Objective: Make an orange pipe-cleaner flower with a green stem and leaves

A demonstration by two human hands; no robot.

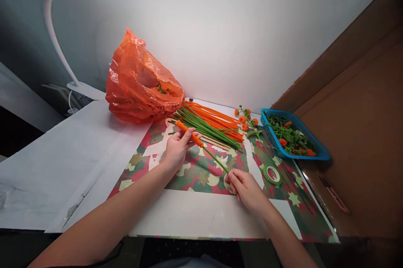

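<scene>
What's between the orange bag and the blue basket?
In the head view, a pile of pipe cleaners and a small flower sprig lie between the orange bag and the blue basket.

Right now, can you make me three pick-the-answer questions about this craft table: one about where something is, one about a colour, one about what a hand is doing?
1. Where is the blue basket?
A. far right of the table
B. beside the lamp
C. under the bag

2. What colour is the plastic bag?
A. blue
B. orange
C. white

3. What is the left hand doing?
A. lying flat
B. holding the orange-wrapped stem
C. reaching into the bag

Answers: 1 A, it sits at the right edge. 2 B, it is plainly orange. 3 B, its fingers pinch the stem, whose green end the right hand holds.
</scene>
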